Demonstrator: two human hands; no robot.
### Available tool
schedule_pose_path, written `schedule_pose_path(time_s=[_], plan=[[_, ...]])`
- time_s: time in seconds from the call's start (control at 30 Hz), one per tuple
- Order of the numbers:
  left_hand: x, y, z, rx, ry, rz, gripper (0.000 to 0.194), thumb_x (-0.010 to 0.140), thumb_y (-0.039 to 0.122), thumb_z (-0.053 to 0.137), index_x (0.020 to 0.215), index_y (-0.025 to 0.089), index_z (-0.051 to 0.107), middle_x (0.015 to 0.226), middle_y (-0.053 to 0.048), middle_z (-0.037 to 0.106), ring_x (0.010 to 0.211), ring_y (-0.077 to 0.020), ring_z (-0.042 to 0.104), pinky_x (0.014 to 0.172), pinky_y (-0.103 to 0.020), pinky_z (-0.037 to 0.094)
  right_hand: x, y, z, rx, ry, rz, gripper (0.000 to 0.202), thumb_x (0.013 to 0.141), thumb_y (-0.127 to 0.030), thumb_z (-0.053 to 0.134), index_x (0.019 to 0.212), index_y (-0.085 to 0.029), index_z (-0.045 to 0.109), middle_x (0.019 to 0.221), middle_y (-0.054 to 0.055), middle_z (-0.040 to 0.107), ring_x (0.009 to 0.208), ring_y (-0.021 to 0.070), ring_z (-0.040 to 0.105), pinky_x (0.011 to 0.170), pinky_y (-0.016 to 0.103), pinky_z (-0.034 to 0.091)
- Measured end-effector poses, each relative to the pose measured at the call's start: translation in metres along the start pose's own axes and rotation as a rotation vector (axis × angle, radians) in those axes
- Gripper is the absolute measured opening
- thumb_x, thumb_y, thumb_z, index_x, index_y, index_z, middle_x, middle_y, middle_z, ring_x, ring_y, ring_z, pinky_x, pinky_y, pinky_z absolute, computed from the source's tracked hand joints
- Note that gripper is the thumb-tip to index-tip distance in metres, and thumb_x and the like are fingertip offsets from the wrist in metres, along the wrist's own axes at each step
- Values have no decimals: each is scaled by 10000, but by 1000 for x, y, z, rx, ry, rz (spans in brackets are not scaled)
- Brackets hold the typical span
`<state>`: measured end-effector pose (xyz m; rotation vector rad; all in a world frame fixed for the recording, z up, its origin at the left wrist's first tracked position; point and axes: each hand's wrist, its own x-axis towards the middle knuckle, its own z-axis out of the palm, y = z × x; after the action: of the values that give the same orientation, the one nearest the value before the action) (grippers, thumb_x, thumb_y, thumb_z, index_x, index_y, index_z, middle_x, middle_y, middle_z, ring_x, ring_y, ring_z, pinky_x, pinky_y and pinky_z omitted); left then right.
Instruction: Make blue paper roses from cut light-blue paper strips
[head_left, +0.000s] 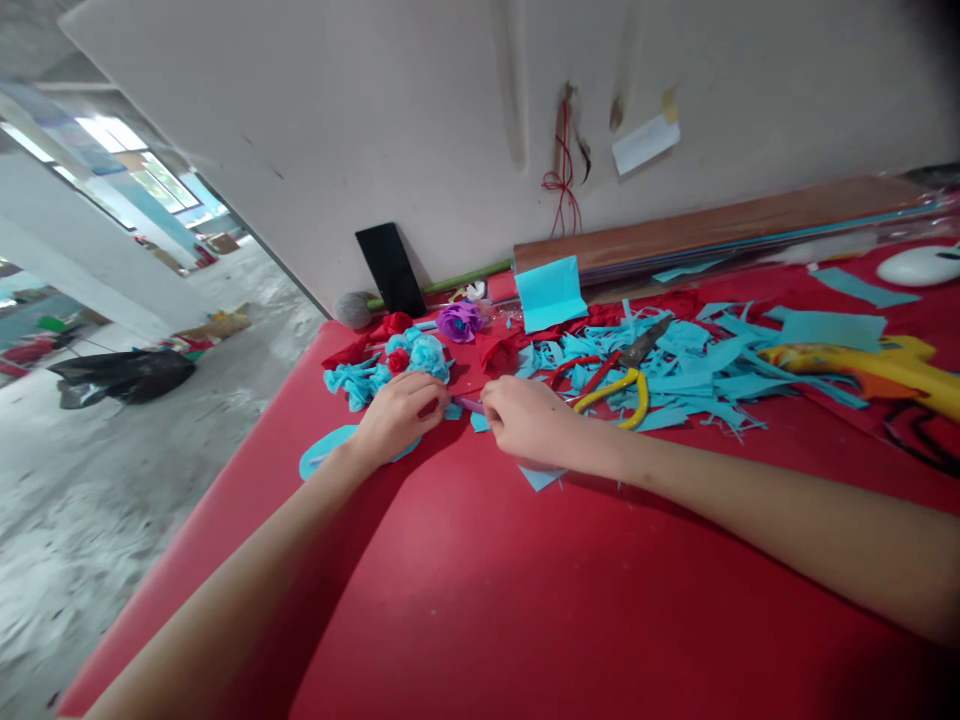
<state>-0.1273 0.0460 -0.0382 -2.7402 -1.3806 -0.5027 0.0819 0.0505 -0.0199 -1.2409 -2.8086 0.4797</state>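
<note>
My left hand (399,412) is closed in a pinch at the near side of blue crepe-paper flowers (426,355), one with a small red centre (397,360). My right hand (529,422) pinches one end of a thin purple strip (469,404) that runs across the gap toward my left fingers. Whether the left fingertips grip its other end is hard to see. Under my left wrist lies a flat light-blue piece (322,450). Just right of my right hand rest scissors with yellow handles (639,398), and red-handled scissors (600,378) beside them.
A heap of cut blue paper strips (697,365) covers the red table (480,580) at right. A yellow glue gun (900,372) lies beyond. At the back are a purple paper flower (460,321), a black phone-like slab (390,268) and long wrapped sheets (675,222) against a pale board (420,110).
</note>
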Motion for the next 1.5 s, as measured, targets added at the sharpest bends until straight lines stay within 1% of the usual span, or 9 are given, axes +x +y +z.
schedule_pose_path(time_s=[0.23,0.53,0.7,0.83,1.0,1.13,1.17,1.3,1.5], plan=[[-9,4,-9,-116,139,-237,233,860,305,484,994,126,549,930,-49,596,800,-146,587,711,-340,502,-1,-1,-3,7,-28,8,275,862,-304,495,1061,-119,536,1026,72,572,881,160,575,750,351,492],[-21,10,-4,-296,15,-274,224,854,303,494,976,126,558,933,-49,600,805,-145,588,717,-341,503,-1,0,-4,29,-26,-17,269,863,-301,494,1057,-120,540,1032,72,573,895,163,573,765,361,488],[-21,11,-8,-387,38,-330,211,845,299,510,948,125,569,927,-47,602,814,-148,586,733,-348,497,-1,2,2,89,-2,-22,263,862,-297,496,1048,-118,543,1019,69,577,882,159,576,756,355,491],[-20,20,-15,-530,141,-449,197,830,295,534,910,118,569,879,-35,600,794,-145,584,719,-343,495,3,6,-1,195,66,-60,247,857,-303,502,1008,-116,556,980,60,588,847,148,580,735,343,492],[-11,52,-28,-820,310,-571,126,810,273,533,832,154,499,815,-15,603,754,-130,598,715,-321,506,-8,8,-47,368,251,-176,131,801,-140,501,766,-121,626,812,30,648,755,104,581,703,213,434],[3,86,-46,-1005,378,-588,119,767,253,547,742,185,452,962,-29,617,835,-141,610,760,-315,509,-39,3,-90,481,335,-230,184,825,-228,473,777,-148,631,744,-4,647,686,94,586,624,187,440],[7,95,-52,-1038,385,-584,126,753,245,561,728,186,452,998,-31,612,863,-149,606,769,-315,508,-48,2,-98,595,363,-215,160,806,-236,504,766,-154,635,732,-6,646,684,101,586,627,196,447],[21,125,-72,-1132,380,-559,115,741,259,565,717,196,472,708,-7,591,672,-139,591,651,-321,518,-82,-1,-114,803,376,-215,119,761,-206,566,663,-181,630,750,-28,644,709,94,588,636,184,458],[39,161,-91,-1154,367,-526,106,697,269,626,707,197,548,620,14,543,580,-108,523,552,-258,472,-121,0,-124,859,331,-134,129,768,-173,566,651,-175,622,623,-40,608,583,70,559,532,154,446]])
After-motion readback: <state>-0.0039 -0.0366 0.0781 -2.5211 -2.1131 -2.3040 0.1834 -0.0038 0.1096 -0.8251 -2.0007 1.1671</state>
